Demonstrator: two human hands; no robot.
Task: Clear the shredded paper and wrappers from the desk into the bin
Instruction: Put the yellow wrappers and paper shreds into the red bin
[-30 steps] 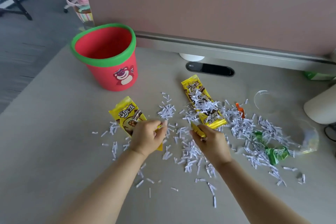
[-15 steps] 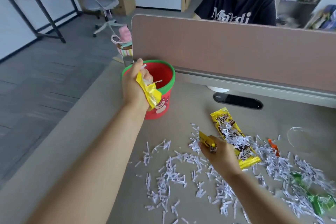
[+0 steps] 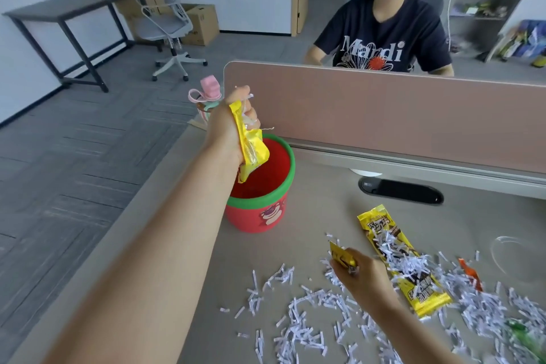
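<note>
The left hand (image 3: 233,124) is gripping a crumpled yellow wrapper (image 3: 251,151) and paper strips above the red bin (image 3: 263,186), while the right hand (image 3: 359,270) is pinching another small wrapper (image 3: 342,257) over the shredded paper (image 3: 310,313) littering the desk (image 3: 319,210), all seemingly light, limp stuff best gathered in bunches.

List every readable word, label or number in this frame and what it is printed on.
"Mardi": white letters on the dark T-shirt of the person behind the divider.
Yellow wrapper on the desk: print is there, too blurred and paper-covered to read.
Red bin: bear picture only, no words.
Cardboard boxes: labels too small.
</note>
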